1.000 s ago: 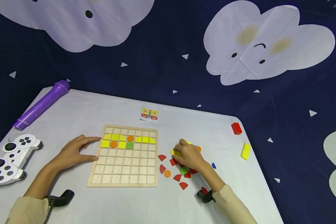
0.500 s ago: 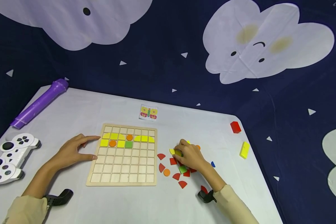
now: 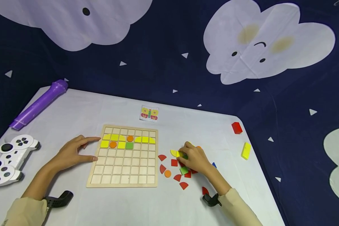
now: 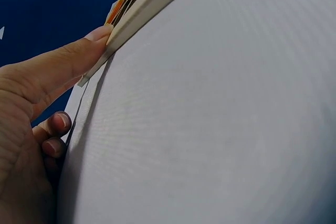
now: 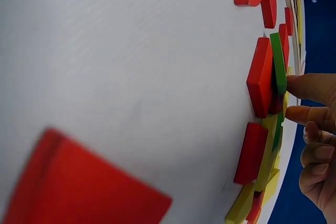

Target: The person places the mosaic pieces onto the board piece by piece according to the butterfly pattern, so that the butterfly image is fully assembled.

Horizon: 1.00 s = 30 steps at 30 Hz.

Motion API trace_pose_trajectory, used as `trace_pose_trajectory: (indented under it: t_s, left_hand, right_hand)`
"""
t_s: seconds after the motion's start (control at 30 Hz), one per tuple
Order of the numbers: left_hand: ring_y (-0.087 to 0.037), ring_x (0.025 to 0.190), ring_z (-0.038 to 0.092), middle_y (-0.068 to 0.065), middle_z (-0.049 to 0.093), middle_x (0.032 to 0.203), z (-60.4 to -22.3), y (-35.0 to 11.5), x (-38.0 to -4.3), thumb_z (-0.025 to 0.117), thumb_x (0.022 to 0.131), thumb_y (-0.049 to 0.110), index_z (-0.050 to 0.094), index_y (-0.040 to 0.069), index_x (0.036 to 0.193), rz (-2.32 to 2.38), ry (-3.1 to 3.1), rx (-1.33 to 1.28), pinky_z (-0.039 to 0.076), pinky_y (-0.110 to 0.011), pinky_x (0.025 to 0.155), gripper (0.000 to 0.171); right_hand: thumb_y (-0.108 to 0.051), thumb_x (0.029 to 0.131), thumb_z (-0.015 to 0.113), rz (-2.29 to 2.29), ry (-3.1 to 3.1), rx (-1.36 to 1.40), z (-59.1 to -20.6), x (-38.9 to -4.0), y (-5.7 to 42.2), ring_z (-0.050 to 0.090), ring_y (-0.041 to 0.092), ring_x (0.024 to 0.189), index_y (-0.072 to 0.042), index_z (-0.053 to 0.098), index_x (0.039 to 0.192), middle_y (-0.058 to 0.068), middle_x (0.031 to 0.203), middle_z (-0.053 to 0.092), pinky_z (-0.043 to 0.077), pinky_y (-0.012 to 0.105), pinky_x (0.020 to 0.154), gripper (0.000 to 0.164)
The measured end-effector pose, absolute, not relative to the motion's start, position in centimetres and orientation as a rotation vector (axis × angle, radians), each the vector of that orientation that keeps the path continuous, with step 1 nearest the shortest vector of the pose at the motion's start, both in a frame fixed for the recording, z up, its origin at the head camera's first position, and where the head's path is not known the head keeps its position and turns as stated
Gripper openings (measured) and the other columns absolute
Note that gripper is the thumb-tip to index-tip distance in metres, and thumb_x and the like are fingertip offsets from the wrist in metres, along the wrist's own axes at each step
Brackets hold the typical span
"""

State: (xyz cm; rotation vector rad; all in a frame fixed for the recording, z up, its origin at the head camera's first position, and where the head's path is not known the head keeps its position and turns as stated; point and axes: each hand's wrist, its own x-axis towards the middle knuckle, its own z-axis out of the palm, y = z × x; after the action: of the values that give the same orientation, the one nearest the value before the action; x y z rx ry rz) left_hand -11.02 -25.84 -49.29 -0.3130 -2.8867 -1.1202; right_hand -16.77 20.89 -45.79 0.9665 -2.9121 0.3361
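Observation:
The wooden grid board [image 3: 122, 187] lies flat, its second and third rows partly filled with yellow, orange and green pieces. At its left edge my left hand [image 3: 70, 153] is spread, thumb and index finger extended, fingertips right at the frame. My right hand [image 3: 197, 158] is over the loose pieces right of the board, thumb and index finger close together. Between those two fingers shows a green piece [image 3: 185, 156], beside a yellow square [image 3: 179, 154]; I cannot tell whether it is pinched. A green square [image 3: 184, 170] lies below, also near my fingers in the right wrist view [image 5: 278, 64].
Red quarter-circles [image 3: 183, 185] and an orange disc [image 3: 168, 173] are scattered nearby. A butterfly pattern card [image 3: 149, 113] lies behind the board. At left are a white game controller [image 3: 14, 160] and a purple microphone [image 3: 40, 103]; a red block [image 3: 237, 128] and a yellow block [image 3: 245, 151] sit at right.
My right hand has shifted slightly right among the pieces, uncovering yellow ones and a green one by its fingertips. The left hand stays at the board's edge.

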Motion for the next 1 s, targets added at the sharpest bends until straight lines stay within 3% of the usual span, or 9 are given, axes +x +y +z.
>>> trace_pose_trajectory:
  t_s: [0.6,1.0]
  left_hand:
    - [-0.009,0.076,0.034,0.001,0.036,0.081,-49.5,-25.9,-11.1,0.089,0.07,0.036,0.062,0.012,0.133,-1.121,-2.877,-0.325,0.026,-0.03,0.065,0.073]
    - [-0.009,0.076,0.034,0.001,0.036,0.081,-49.4,-25.9,-11.0,0.089,0.07,0.035,0.062,0.011,0.133,-1.117,-2.873,-0.325,0.027,-0.029,0.065,0.072]
  right_hand:
    - [-0.029,0.078,0.082,0.398,-2.867,0.954,-45.9,-17.3,21.0,0.041,0.005,0.059,-0.007,0.074,0.091,-0.002,0.082,0.053,0.037,0.018,0.053,0.027]
    - [-0.032,0.081,0.079,0.406,-2.844,1.104,-45.3,-18.1,16.9,0.043,0.005,0.059,-0.007,0.075,0.094,0.0,0.087,0.057,0.037,0.017,0.054,0.029]
